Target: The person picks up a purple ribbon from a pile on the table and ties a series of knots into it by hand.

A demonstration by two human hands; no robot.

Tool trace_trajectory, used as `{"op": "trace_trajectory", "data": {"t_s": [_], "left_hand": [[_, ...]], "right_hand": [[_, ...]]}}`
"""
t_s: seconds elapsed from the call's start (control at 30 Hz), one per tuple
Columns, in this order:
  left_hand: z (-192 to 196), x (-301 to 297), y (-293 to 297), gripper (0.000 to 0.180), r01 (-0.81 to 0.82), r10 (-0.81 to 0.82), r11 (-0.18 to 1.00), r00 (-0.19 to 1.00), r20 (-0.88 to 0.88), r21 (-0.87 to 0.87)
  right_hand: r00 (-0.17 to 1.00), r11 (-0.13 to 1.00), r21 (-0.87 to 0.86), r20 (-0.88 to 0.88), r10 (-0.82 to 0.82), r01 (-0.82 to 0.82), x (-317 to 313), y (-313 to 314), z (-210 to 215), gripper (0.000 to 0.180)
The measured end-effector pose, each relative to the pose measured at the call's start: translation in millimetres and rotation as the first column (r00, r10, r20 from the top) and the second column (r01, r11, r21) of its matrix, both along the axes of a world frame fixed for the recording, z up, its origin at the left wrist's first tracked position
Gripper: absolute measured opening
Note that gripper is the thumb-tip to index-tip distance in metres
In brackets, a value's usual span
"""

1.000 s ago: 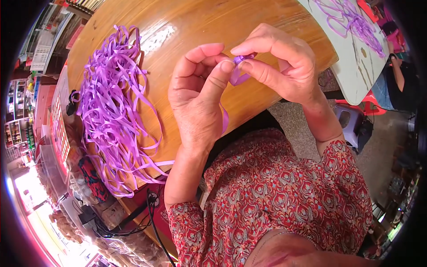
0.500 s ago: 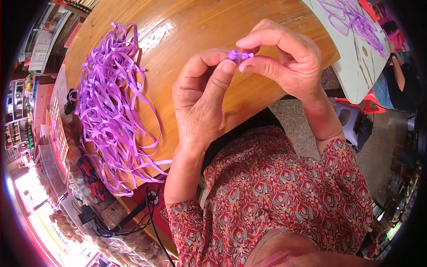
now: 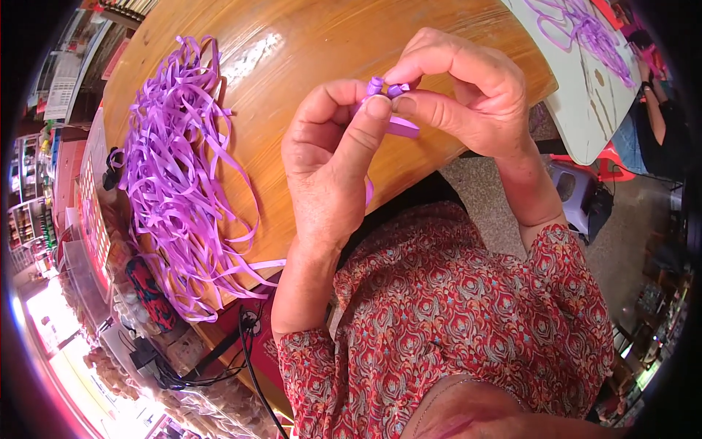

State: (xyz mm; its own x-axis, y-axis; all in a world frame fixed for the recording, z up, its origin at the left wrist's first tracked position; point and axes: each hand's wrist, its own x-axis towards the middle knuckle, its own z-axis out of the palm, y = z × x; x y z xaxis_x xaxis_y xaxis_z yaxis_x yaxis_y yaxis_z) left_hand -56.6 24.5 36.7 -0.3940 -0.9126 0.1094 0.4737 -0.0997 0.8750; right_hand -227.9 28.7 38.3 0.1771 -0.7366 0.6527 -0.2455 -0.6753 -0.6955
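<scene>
1. Purple strip [image 3: 387, 91]: a narrow ribbon-like strip, held up over the near edge of the wooden table [image 3: 307, 44], between both of your hands. Its top is curled into small loops; a loose tail runs down behind your left thumb.
2. Left hand [image 3: 333, 157]: thumb and forefinger are pressed together on the strip just below the loops. Keep this pinch firm and low, so the curl cannot slip while the other hand works.
3. Right hand [image 3: 468, 95]: fingertips are closed on the looped end from the right. Judging by the tight curl, small turns with short re-grips would serve best; a long pull could undo the loops.
4. Pile of purple strips [image 3: 175, 168]: a loose tangle on the left of the table, spilling over its near edge, well apart from your hands. Nothing there hinders the work.
5. Pale second table [image 3: 578, 110]: far right, with more purple strips [image 3: 578, 25] lying on it; another person's arm [image 3: 654, 110] shows beside it.
6. Black cables [image 3: 248, 351]: hanging below the table on the near left, clear of your hands.
7. Obstructions: your own fingers hide most of the curl, so its exact form cannot be told.
</scene>
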Motion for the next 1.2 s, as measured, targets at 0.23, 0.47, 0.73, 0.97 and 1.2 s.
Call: {"op": "trace_trajectory", "data": {"t_s": [0.23,0.47,0.73,0.97,1.2], "left_hand": [[-2,-7,3,0.012,-0.055,0.054,0.998,0.998,0.032,0.016],[0,-5,7,0.015,-0.094,0.095,0.995,0.995,0.04,-0.033],[-3,-3,8,0.014,-0.147,0.151,0.986,0.987,0.055,-0.078],[-5,-1,6,0.012,-0.151,0.153,0.984,0.988,0.019,-0.09],[-8,2,1,0.01,-0.06,0.058,0.998,0.977,-0.203,-0.004]], "right_hand": [[1.0,0.999,-0.032,0.025,0.008,-0.007,0,1,-1,0.019],[0.999,0.987,-0.154,-0.022,-0.04,0.036,2,2,0,0.018],[0.998,0.974,-0.22,-0.017,-0.055,0.05,6,-2,-6,0.02],[0.996,0.983,-0.178,-0.063,-0.065,0.053,8,-1,-1,0.021],[0.994,0.998,0.064,0.106,0.021,-0.028,11,-1,-11,0.024]]}}
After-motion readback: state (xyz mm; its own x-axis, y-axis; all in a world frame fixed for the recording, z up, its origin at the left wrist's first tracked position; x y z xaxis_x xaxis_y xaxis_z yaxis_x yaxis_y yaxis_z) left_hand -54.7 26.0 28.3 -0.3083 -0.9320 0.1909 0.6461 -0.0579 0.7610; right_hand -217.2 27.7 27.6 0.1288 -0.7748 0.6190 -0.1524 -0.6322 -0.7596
